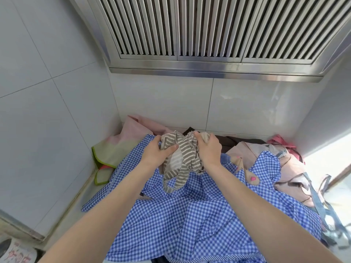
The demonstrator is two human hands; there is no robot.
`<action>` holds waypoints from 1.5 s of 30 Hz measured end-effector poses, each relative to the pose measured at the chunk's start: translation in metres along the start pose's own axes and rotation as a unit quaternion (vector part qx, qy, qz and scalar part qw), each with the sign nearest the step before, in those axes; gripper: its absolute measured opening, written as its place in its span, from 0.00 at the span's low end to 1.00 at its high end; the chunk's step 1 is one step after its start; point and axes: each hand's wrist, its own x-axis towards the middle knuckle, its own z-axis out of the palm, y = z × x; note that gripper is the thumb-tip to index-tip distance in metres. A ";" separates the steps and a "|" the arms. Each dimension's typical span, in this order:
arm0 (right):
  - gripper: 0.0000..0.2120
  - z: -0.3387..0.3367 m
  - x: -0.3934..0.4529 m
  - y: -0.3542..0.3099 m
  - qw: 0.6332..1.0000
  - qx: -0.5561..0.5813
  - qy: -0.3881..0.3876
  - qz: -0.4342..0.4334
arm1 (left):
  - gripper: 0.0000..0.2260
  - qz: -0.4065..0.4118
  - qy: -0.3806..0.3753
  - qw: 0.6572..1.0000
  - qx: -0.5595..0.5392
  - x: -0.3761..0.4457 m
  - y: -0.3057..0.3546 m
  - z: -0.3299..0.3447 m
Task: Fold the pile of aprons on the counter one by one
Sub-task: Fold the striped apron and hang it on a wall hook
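While both hands clutch it, the striped apron (180,158) hangs bunched above the blue checked apron (199,215), which I take as my landmark: it sprawls across the middle of the counter, rumpled and unfolded. The left hand (157,154) has its thumb pressed over a gathered fold of the brown-and-cream stripes, and the right hand (209,150) has its fingers curled round the other side of the bundle, so each hand is clenched on cloth. A striped loop (171,183), probably a strap, dangles down and touches the checked fabric.

Beyond the checked apron's far-left edge a pink and green apron (121,147) slumps against the tiled wall (47,111); off its right side lies a beige apron (281,164) with denim-coloured straps.

To do this step well, I judge the person should draw the hands apart along one edge, shake the stripes open, free the strap, then lay it flat on the checked cloth before creasing it.
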 end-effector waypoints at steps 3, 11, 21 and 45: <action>0.19 0.000 -0.001 -0.001 0.999 0.019 0.025 -0.008 | 0.11 0.004 0.009 1.000 -0.002 0.001 0.002 0.000; 0.22 -0.019 0.012 -0.014 0.998 0.056 -0.019 -0.026 | 0.25 -0.170 -0.211 0.899 -0.344 -0.003 -0.002 -0.043; 0.19 -0.014 0.013 -0.009 0.988 0.051 -0.149 0.003 | 0.21 -0.118 -0.223 0.961 -0.112 -0.009 0.023 -0.033; 0.07 -0.010 -0.027 -0.020 0.780 -0.196 -0.120 -0.582 | 0.27 -0.252 -0.169 0.853 -0.425 -0.001 0.006 -0.035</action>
